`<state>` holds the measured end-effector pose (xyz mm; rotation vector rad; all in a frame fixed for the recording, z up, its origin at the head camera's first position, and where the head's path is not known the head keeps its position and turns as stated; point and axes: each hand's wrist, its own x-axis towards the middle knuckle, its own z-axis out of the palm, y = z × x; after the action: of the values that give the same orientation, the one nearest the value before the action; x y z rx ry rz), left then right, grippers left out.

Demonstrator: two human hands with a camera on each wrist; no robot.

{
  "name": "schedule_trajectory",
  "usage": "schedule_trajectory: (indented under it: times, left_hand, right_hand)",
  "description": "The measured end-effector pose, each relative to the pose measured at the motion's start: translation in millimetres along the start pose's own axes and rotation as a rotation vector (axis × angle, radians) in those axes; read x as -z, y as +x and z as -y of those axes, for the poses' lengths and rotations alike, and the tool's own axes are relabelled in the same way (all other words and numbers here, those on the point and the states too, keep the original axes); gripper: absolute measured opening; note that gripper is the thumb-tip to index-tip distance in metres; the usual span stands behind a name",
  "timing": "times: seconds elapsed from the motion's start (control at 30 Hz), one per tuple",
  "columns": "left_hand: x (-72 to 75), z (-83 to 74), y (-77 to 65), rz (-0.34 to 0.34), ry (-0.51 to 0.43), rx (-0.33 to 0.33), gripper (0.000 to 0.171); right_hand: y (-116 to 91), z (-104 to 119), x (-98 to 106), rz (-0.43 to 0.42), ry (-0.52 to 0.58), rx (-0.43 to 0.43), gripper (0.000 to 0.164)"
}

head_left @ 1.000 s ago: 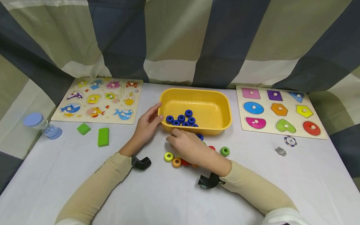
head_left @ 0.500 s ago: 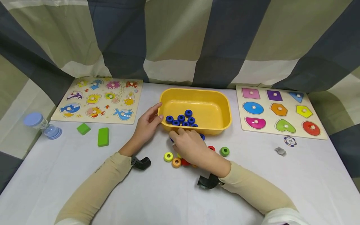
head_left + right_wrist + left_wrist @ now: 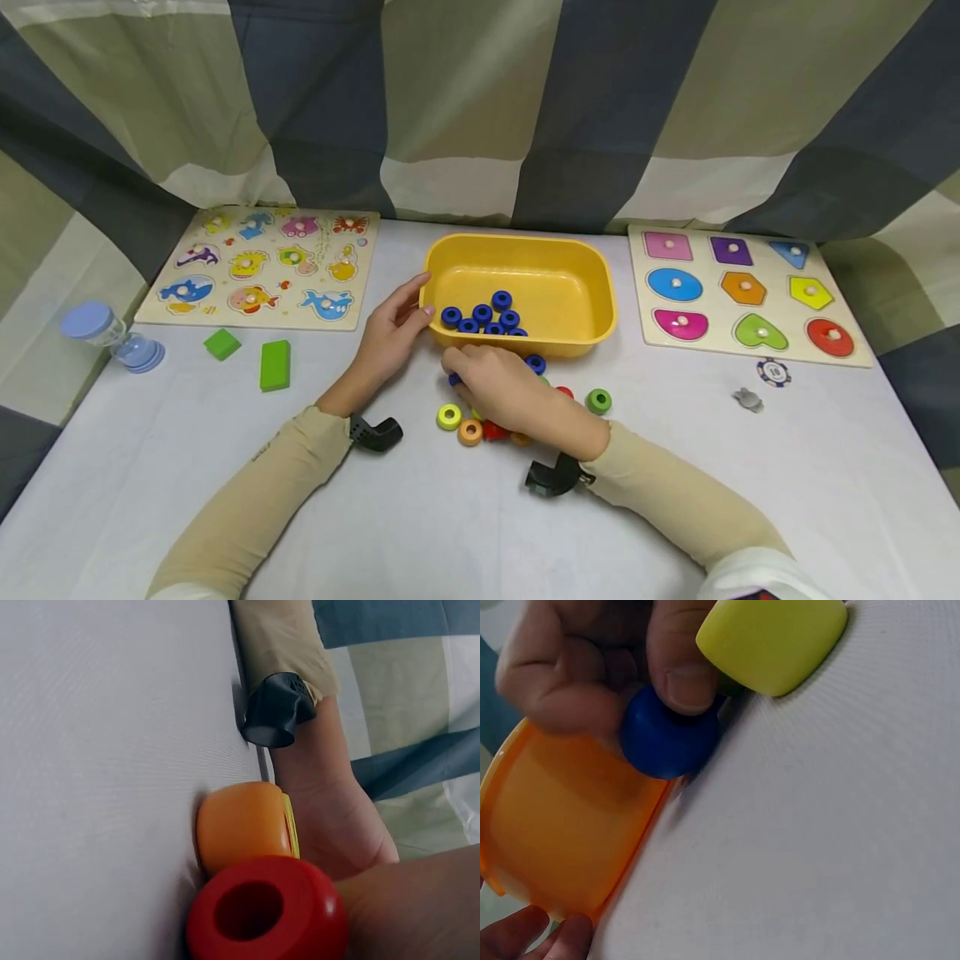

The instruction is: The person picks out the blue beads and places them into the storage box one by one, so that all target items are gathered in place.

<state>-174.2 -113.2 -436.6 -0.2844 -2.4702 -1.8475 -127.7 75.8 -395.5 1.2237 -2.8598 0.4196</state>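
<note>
A yellow plastic tub (image 3: 592,321) holds several blue rings (image 3: 482,314). My left hand (image 3: 388,333) touches the tub's left side, thumb near the front corner and the other fingers along the wall. In front of the tub, my right hand (image 3: 502,387) pinches a blue ring (image 3: 669,736) between thumb and curled finger, low over the cloth; in the head view most of this ring is hidden. Around and under that hand lie a yellow ring (image 3: 449,417), an orange ring (image 3: 470,432), red rings (image 3: 266,911), a green ring (image 3: 599,402) and another blue ring (image 3: 536,364).
An animal peg puzzle (image 3: 277,283) lies at the back left, a shape peg puzzle (image 3: 712,310) at the back right. Green blocks (image 3: 275,365) and a blue-capped hourglass-like bottle (image 3: 112,336) are at the left. Near the right puzzle sit a poker chip (image 3: 773,372) and a small grey figure (image 3: 748,400).
My right hand has shifted slightly among the rings, and a blue ring now shows beneath its fingertips. My left hand stays at the tub, and the rings inside look unchanged.
</note>
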Motion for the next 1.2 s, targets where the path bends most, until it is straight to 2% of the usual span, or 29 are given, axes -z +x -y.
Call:
schedule_trajectory:
  times: [0.1,0.2,0.4,0.5,0.7,0.8,0.93,1.07,1.2]
  left_hand:
    - [-0.2,0.0,0.0,0.006,-0.003,-0.001,0.048]
    - [-0.1,0.3,0.3,0.008,-0.005,-0.001,0.048]
    - [0.4,-0.2,0.7,0.008,-0.009,-0.004,0.048]
    - [0.4,0.9,1.0,0.009,-0.014,-0.004,0.048]
    - [0.3,0.7,0.8,0.015,-0.010,-0.004,0.049]
    - [0.3,-0.6,0.9,0.011,-0.003,-0.006,0.048]
    - [0.2,-1.7,1.2,0.005,0.001,-0.005,0.048]
    - [-0.1,-2.0,1.1,0.003,0.007,0.020,0.048]
    - [-0.9,-3.5,0.7,0.005,0.005,0.037,0.049]
  right_hand:
    - [0.7,-3.1,-0.4,0.031,0.080,-0.009,0.020]
    - [1.0,-5.7,-0.5,0.041,0.125,0.001,0.020]
    - [1.3,-8.5,-1.2,0.043,0.153,0.025,0.020]
    - [1.3,-9.2,-2.2,0.038,0.189,0.066,0.021]
    - [0.4,-8.1,8.3,-0.033,0.341,0.183,0.019]
    - [-1.0,-9.5,24.2,-0.091,0.463,0.175,0.014]
    - [-2.3,-21.4,47.5,-0.166,0.589,0.056,0.009]
    - [-1.3,-46.1,62.9,-0.211,0.636,-0.203,0.015]
    - [0.5,-72.8,67.0,-0.202,0.583,-0.427,0.024]
